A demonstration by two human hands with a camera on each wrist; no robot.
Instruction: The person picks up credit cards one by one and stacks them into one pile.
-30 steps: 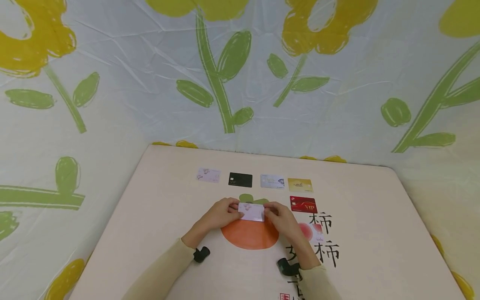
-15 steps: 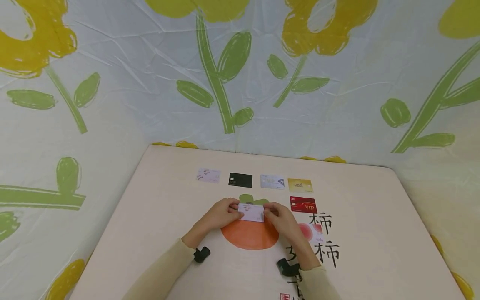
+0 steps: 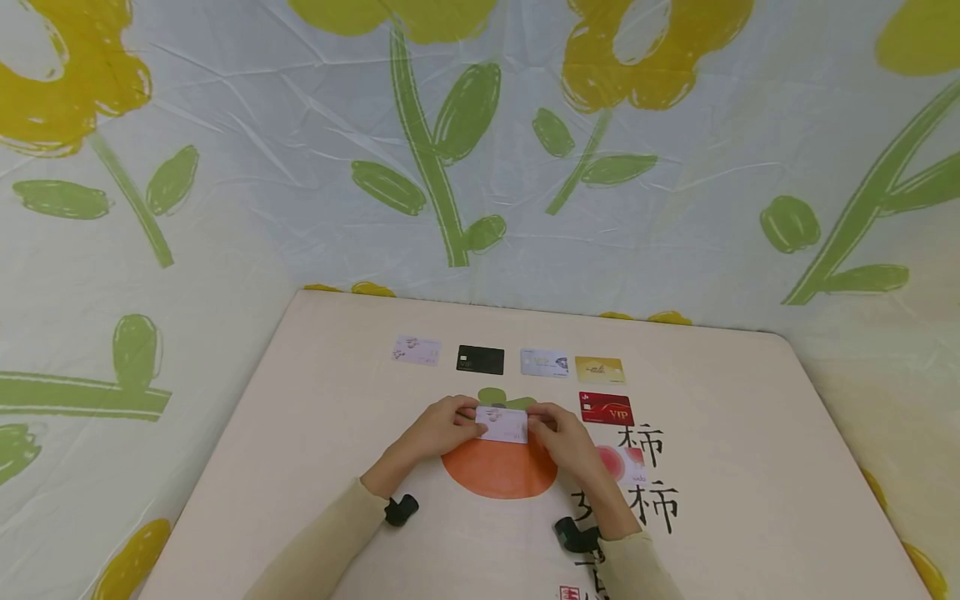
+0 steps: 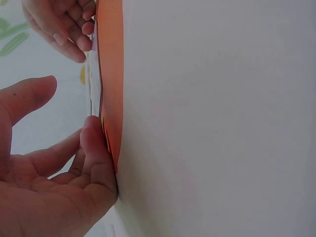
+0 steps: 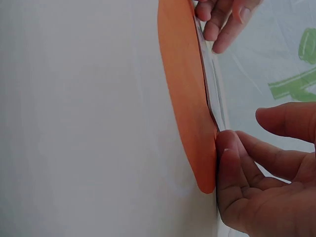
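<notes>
A pale lilac card (image 3: 502, 424) with a small printed picture lies level at the middle of the table, over the printed orange persimmon. Its left end is pinched by my left hand (image 3: 444, 427), thumb on the near side. At the other end, my right hand (image 3: 561, 435) grips the card's edge in the same way. The wrist views show the left hand (image 4: 64, 182) and the right hand (image 5: 266, 182) low at the tabletop, fingers bent. From there the card is nearly edge-on and mostly hidden.
Behind the hands lie a similar lilac card (image 3: 417, 350), a black VIP card (image 3: 481, 360), a silver card (image 3: 545, 363) and a gold card (image 3: 600, 370). A red VIP card (image 3: 606, 408) and a pink-white card (image 3: 628, 465) lie beside the right hand. Flowered cloth (image 3: 315, 233) walls the table.
</notes>
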